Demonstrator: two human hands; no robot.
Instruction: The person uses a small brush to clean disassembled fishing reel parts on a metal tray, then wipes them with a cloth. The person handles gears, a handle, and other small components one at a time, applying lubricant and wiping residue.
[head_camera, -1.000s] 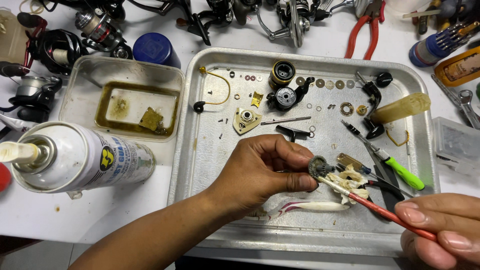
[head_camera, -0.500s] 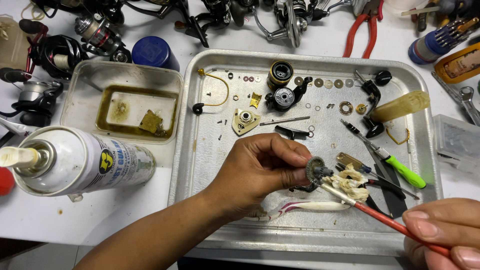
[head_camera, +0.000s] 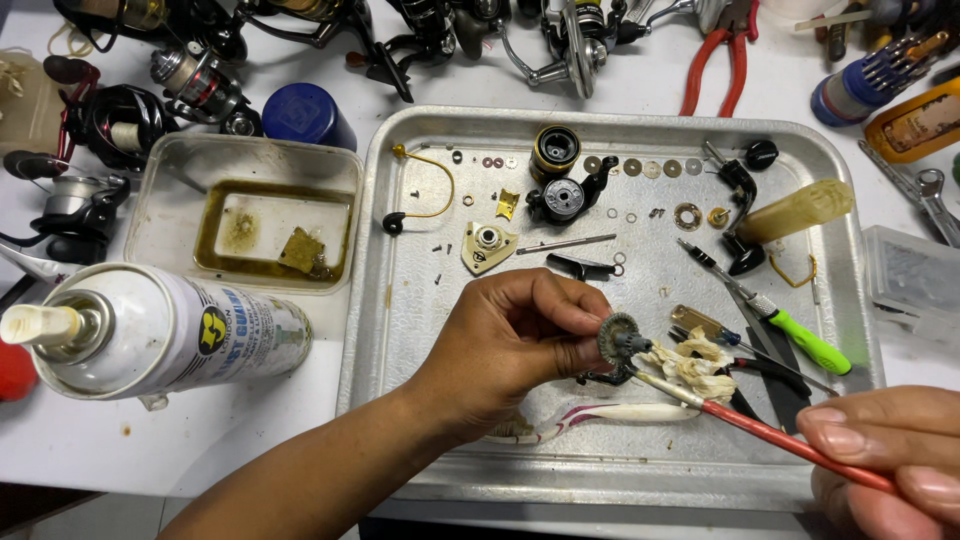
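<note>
Steel tray (head_camera: 400, 300) on a white worktop (head_camera: 150, 450), spread with small reel parts: washers, screws, a tan plate (head_camera: 487, 246), a black body piece (head_camera: 560, 197). To its left a plastic tub (head_camera: 175, 170) with brown fluid, and a spray can (head_camera: 170, 330) lying on its side. Beyond the far rim, several reels (head_camera: 190, 80) and red pliers (head_camera: 730, 50). On the right of the tray, a green-handled screwdriver (head_camera: 795, 335).

Left hand (head_camera: 510, 345) closed, pinching a small gear (head_camera: 620, 338) between thumb and fingertips, held just above the tray near its middle. Right hand (head_camera: 890, 450) closed round the red handle of a brush (head_camera: 760, 428), bristle end touching the gear's underside. Just beside, a wad of rag (head_camera: 695, 365); below the left hand, a toothbrush (head_camera: 620, 412) lying flat.

Probably best done so: grip kept at the gear's hub or edge, teeth left bare for the bristles; gear turned a little at a time, every tooth reached; strokes short and light, along the grooves; work kept over the tray, so that anything dropped lands among the parts and not on the worktop; loosened grime wiped on the rag.
</note>
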